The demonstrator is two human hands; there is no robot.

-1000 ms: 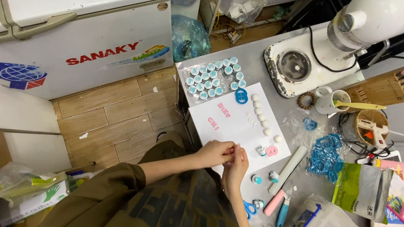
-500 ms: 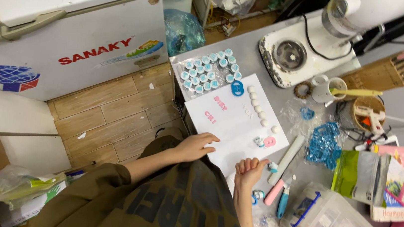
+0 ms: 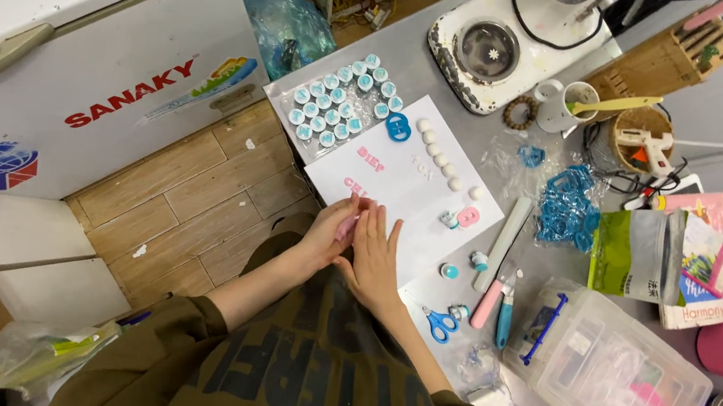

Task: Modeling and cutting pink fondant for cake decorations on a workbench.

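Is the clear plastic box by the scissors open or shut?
Shut: the clear plastic box has its lid on flat, blue latch along its edge.

Pink clay [image 3: 346, 226] on a white sheet [image 3: 415, 201]

Blue-handled scissors [image 3: 438, 322], teal-capped little pots [image 3: 340, 109], blue cutters [image 3: 569, 207] dot the grey desk [image 3: 447, 69].

Green pouch [image 3: 614, 253] beside a pink booklet-like pack [image 3: 703, 257] — red-lettered label [image 3: 129, 100] on the white freezer [image 3: 83, 39].
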